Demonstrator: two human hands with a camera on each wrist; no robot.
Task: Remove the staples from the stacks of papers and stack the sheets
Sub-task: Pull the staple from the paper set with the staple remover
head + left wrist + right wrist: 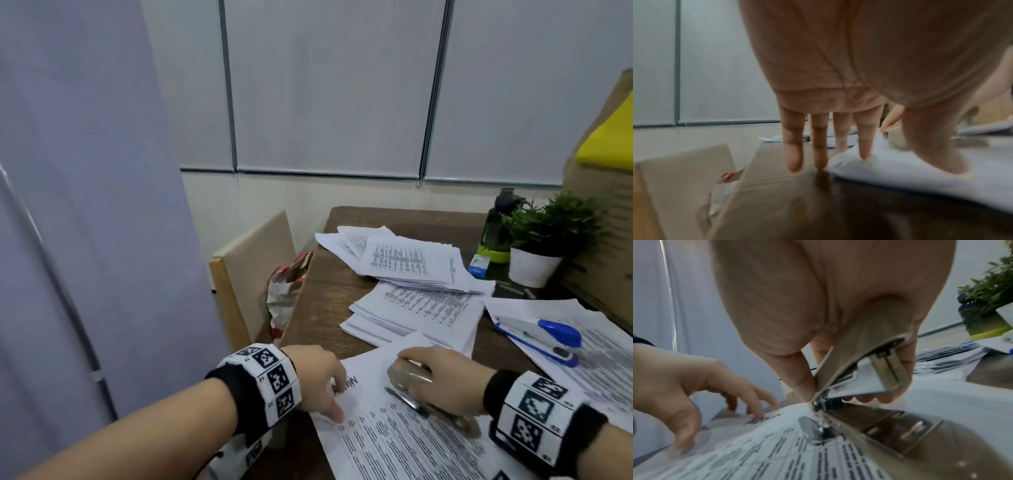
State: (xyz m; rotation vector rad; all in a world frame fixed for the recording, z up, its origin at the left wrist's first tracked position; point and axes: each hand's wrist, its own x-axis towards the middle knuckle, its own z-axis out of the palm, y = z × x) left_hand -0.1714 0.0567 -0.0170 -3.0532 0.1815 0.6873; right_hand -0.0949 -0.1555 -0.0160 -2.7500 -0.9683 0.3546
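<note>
Paper pinned, tool biting at the corner.

We see the table [329, 301], then the nearest stack of papers [394, 442] lying at its front edge: light, floppy, tear-prone, so we'd hold it flat beside the staple corner. Our left hand [320, 378] presses it with straight spread fingers [864, 146]; our right hand [442, 378] is wrapped around the tan stapler [865, 356], jaws parted, tip on the sheet.

You can't see the staple: your right hand [442, 377] and the beige stapler [409, 377] cover that corner. At five o'clock the printed sheets [394, 445] run off-frame. The left wrist view is blurred.
</note>
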